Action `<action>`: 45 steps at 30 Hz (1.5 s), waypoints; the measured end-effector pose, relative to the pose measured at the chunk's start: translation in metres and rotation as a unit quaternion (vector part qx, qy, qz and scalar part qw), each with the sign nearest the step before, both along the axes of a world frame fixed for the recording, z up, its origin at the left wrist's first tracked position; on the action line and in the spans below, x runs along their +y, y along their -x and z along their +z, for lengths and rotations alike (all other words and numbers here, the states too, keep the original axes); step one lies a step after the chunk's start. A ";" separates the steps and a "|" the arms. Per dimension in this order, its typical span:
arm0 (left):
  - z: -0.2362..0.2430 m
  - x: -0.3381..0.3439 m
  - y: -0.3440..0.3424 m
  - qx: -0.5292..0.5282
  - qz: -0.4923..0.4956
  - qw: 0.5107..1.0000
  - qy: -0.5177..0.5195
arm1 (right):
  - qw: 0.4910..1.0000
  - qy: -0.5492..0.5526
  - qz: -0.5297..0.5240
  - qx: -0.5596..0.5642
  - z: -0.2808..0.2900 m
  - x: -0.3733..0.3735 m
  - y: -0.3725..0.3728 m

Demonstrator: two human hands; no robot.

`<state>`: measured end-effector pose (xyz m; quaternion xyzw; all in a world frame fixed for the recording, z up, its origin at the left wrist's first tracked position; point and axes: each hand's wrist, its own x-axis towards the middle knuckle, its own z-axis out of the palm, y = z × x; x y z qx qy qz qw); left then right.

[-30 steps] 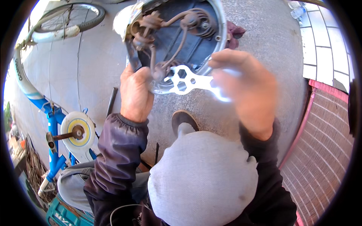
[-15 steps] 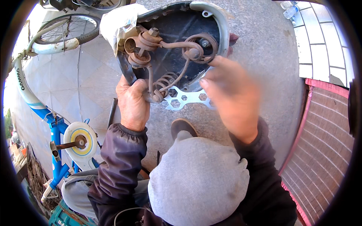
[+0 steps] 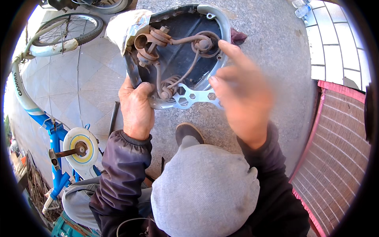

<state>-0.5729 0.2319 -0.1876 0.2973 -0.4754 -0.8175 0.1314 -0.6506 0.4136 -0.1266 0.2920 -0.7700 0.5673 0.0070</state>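
An upturned bicycle saddle [image 3: 179, 33] with a black underside, grey rim and rusty springs is held in front of me. My left hand [image 3: 136, 108] is closed on its near left edge, thumb over the rim. A flat silver multi-hole spanner [image 3: 192, 96] lies across the near rim, beside the lower spring bolt. Its right end goes into my right hand [image 3: 248, 100], which is blurred, with the thumb and lower fingers closed around it. The index finger points toward the right coil spring [image 3: 203, 44]. A rusty seat clamp [image 3: 148, 49] joins the springs. Crumpled pale wrapping [image 3: 126, 27] covers the saddle's far left.
At left lies a blue and white bicycle frame [image 3: 59, 134] with a crank and round chain guard [image 3: 81, 148]; a wheel [image 3: 85, 31] is behind it. A brown slatted mat [image 3: 335, 150] with pink edging lies right. A grey cloth-covered rounded shape [image 3: 205, 189] fills the near middle, beside a dark shoe [image 3: 188, 132].
The saddle has tilted and shifted slightly, and its right side has drawn inward. The spanner has moved up a little with it. My right index finger has straightened and lifted away from the coil.
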 end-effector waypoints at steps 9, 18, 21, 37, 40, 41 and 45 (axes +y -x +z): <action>-0.003 0.000 -0.001 -0.029 -0.033 0.997 0.063 | 0.995 -0.089 0.034 0.031 -0.006 0.004 0.007; -0.007 -0.006 -0.002 -0.018 0.002 0.998 -0.066 | 0.988 -0.054 -0.001 -0.148 0.002 0.005 -0.006; -0.021 -0.012 -0.009 0.013 0.016 0.997 -0.080 | 0.981 -0.053 0.005 -0.188 0.004 0.001 -0.011; -0.030 -0.018 -0.010 0.089 0.049 0.979 -0.179 | 0.950 -0.039 0.084 -0.299 0.003 -0.007 -0.028; -0.034 -0.025 -0.014 0.103 0.003 0.984 -0.147 | 0.957 -0.032 0.086 -0.276 0.003 -0.010 -0.028; -0.037 -0.028 -0.016 0.130 -0.009 0.979 -0.154 | 0.960 -0.035 0.094 -0.260 0.002 -0.010 -0.028; -0.032 -0.028 -0.013 0.125 0.003 0.981 -0.149 | 0.961 -0.045 0.110 -0.251 0.000 -0.009 -0.026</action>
